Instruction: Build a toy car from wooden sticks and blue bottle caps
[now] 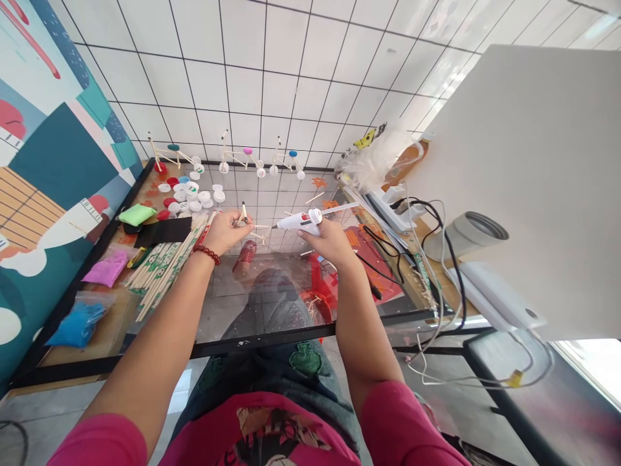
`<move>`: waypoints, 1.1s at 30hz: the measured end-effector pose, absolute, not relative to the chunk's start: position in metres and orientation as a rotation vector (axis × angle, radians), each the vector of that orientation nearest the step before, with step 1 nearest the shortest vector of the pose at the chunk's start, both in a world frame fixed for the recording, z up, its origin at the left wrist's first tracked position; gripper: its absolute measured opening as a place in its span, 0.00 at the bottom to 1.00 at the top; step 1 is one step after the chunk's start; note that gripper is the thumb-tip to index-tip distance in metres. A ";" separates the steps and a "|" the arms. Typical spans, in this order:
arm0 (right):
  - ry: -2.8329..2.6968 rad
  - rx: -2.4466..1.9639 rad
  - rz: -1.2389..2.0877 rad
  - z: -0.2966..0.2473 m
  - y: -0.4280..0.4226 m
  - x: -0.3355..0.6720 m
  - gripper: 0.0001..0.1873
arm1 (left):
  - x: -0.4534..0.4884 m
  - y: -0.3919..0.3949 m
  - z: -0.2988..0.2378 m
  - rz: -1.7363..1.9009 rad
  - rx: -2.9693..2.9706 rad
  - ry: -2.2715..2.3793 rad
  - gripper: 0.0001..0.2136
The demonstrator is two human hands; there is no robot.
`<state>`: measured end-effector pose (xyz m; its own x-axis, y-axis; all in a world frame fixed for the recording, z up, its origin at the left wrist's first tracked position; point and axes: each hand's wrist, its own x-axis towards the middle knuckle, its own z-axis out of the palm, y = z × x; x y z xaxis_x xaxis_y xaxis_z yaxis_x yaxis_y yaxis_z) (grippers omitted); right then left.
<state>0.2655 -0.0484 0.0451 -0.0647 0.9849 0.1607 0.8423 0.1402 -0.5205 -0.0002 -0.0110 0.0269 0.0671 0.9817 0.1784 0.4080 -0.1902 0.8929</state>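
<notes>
Over the table [276, 336]: left hand [229, 232], fingers [246, 228] pinching a wooden-stick frame [262, 226], apparently to steady it for the glue gun [298, 222].
Glue gun: grasped by the right hand's [330, 242] fingers, aimed leftward, presumably to keep its nozzle [275, 226] at the sticks.
Wooden-stick frame: juts rightward from the left fingers, between both hands, just beside the nozzle; contact unclear.

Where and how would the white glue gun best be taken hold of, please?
The glue gun is probably best held by its handle, covered by the right grip, coming from the person's right. Its nozzle points towards the left grip and a glue stick juts from its back, so leave both ends free.
</notes>
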 end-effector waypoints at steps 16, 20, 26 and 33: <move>-1.814 -1.813 0.440 0.047 -0.048 0.269 0.14 | 0.000 -0.012 0.026 1.111 1.675 1.429 0.01; -1.843 -1.839 0.453 0.048 -0.049 0.270 0.11 | -0.001 -0.010 0.022 1.109 1.702 1.423 0.02; -1.857 -1.727 0.518 0.044 -0.047 0.267 0.13 | -0.002 -0.009 0.019 1.087 1.753 1.446 0.06; -1.815 -1.715 0.491 0.038 -0.044 0.266 0.16 | -0.003 -0.028 0.022 1.131 1.865 1.568 0.31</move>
